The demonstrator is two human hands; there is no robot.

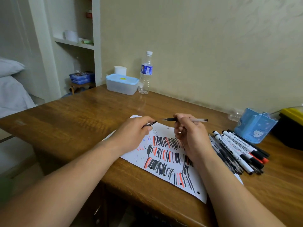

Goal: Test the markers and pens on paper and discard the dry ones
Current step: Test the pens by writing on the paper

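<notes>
Head view, nearest first: my two forearms run up from the bottom edge to the paper (165, 163), which lies slantwise on the desk (82, 122) at mid-frame and is crowded with black and red strokes.

Above its far half, my left hand (134, 135) pinches a short black piece that I take for the cap (151, 124). My right hand (191, 136) is curled round the pen (196, 119), gripping it near the dark grip section. The pen lies almost level, its long axis running left to right across the frame. Its tip points left at the cap, with a small gap between them, and its tail sticks out past my right knuckles. The sheet sits directly below the tip, so I judge a downward tilt of the right wrist would start a stroke.

To the right, the pile of markers and pens (237, 153) rests partly on the paper's edge, nearer my right hand. Beyond it stands a blue holder (255, 126).

My fingers hide most of the cap, and my right palm covers some strokes. A yellow-topped box (293, 118) is cut off at the right edge. I cannot tell where dry ones go.
</notes>
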